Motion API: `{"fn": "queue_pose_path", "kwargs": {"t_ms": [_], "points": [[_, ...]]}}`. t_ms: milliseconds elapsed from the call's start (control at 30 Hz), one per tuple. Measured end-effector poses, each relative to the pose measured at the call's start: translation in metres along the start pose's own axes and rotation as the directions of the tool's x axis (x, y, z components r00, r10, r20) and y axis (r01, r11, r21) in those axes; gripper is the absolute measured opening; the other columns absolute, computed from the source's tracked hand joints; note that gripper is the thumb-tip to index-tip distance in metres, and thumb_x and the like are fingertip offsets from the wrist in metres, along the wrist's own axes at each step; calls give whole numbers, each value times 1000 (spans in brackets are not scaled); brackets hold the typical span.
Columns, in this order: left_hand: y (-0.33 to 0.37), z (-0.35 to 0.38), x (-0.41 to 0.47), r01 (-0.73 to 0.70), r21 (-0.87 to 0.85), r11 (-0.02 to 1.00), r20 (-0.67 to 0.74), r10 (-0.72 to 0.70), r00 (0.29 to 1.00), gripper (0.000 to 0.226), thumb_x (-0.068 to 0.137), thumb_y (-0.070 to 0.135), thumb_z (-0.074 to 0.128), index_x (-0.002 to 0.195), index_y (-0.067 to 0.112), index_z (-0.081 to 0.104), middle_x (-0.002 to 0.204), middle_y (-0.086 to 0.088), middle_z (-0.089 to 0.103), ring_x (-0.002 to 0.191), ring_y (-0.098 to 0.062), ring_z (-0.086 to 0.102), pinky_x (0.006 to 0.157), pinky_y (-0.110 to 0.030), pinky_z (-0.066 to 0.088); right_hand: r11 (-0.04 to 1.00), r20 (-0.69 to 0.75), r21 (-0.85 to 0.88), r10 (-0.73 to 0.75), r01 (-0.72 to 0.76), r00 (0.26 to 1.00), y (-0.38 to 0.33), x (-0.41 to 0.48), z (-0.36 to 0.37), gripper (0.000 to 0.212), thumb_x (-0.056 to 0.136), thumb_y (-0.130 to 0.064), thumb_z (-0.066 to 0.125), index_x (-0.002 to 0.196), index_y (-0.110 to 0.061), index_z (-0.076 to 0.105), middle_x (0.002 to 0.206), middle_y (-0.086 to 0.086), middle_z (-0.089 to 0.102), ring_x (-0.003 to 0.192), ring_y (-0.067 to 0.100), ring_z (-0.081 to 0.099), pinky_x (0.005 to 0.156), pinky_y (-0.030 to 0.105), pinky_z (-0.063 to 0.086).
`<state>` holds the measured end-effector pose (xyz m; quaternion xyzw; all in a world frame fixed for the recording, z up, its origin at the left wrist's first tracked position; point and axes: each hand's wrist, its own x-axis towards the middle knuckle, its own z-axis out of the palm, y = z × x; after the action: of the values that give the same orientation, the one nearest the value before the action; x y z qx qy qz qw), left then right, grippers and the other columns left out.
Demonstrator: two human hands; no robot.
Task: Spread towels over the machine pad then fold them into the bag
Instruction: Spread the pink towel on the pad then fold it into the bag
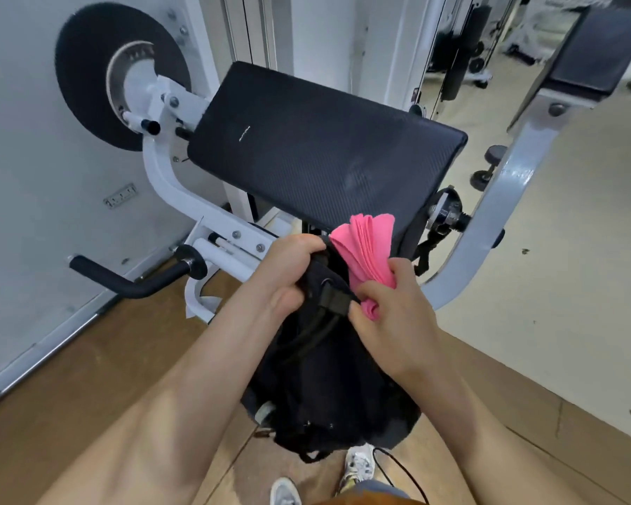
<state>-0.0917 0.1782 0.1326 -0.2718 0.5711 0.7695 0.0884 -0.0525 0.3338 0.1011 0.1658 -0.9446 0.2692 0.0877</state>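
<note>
Hands are working at black bag (328, 377) mouth.
Left hand (292, 275) is gripping its rim; right hand (390, 315) is pinching pink towel (365, 246).

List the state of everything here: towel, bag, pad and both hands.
black bag: top edge gripped by the left hand, in front of the machine pad.
pink towel: bunched in folds, gripped by the right hand at the bag's top.
machine pad: bare, nothing spread on it.
left hand: curled round the bag's top edge.
right hand: curled round the towel.

even indoor light, soft shadows, wide-angle bending at edges, slight blur.
</note>
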Motion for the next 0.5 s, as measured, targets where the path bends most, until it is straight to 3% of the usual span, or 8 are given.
{"fn": "queue_pose_path", "kwargs": {"t_ms": [67, 133, 200, 233, 267, 300, 400, 500], "points": [[4, -4, 0, -19, -120, 993, 9, 20, 1000, 14, 83, -3, 57, 94, 5, 59, 80, -14, 58, 72, -25, 57, 68, -33, 48, 992, -22, 80, 105, -103, 994, -6, 9, -5, 15, 82, -26, 66, 79, -11, 68, 100, -1, 41, 78, 19, 48, 64, 31, 45], [5, -8, -4, -112, -86, 990, -86, 105, 991, 25, 85, 5, 65, 107, 12, 55, 80, -4, 58, 69, -15, 56, 63, -28, 48, 981, -32, 123, 157, -152, 987, -11, 17, -10, 17, 80, -26, 66, 72, -11, 67, 97, -1, 42, 77, 16, 47, 65, 32, 47], [-5, -14, -18, -280, 331, 901, -217, 362, 907, 27, 85, 21, 69, 105, 24, 50, 86, 5, 51, 74, -10, 50, 64, -25, 41, 985, -41, 117, 134, -128, 990, -18, 22, -12, 18, 79, -27, 66, 71, -11, 67, 94, -1, 43, 76, 15, 48, 64, 33, 47], [-15, -17, -27, -327, 558, 763, -211, 512, 833, 22, 84, 28, 68, 96, 28, 49, 85, 7, 48, 74, -8, 49, 63, -25, 38, 986, -45, 122, 117, -110, 992, -22, 23, -12, 18, 79, -27, 67, 72, -11, 68, 93, -2, 42, 74, 15, 47, 63, 32, 46], [-25, -17, -37, -345, 655, 673, -166, 573, 802, 18, 84, 34, 67, 87, 28, 50, 80, 9, 50, 72, -7, 49, 62, -26, 39, 987, -48, 129, 105, -98, 993, -26, 24, -10, 18, 80, -28, 67, 73, -11, 69, 93, -2, 41, 73, 14, 46, 62, 32, 44], [-35, -16, -43, -341, 647, 682, -125, 537, 834, 18, 86, 40, 64, 83, 25, 53, 76, 7, 55, 70, -9, 53, 62, -31, 44, 987, -49, 133, 100, -93, 994, -29, 24, -8, 19, 80, -30, 67, 74, -12, 69, 93, -2, 41, 73, 14, 46, 61, 30, 40], [-45, -8, -51, -111, 239, 965, -80, 134, 988, 37, 91, 50, 55, 98, 14, 62, 86, -8, 71, 79, -21, 69, 73, -48, 60, 987, -31, 143, 71, -65, 997, -36, 22, -1, 21, 83, -31, 67, 74, -12, 70, 96, -4, 39, 73, 11, 45, 56, 19, 33], [-41, -8, -44, 14, 97, 995, -29, -12, 999, 38, 90, 45, 61, 106, 11, 65, 92, -9, 75, 86, -23, 73, 78, -50, 60, 987, 27, 157, 22, -26, 999, -35, 19, 2, 17, 83, -26, 67, 75, -12, 69, 100, -5, 39, 78, 10, 49, 64, 25, 46]]}}
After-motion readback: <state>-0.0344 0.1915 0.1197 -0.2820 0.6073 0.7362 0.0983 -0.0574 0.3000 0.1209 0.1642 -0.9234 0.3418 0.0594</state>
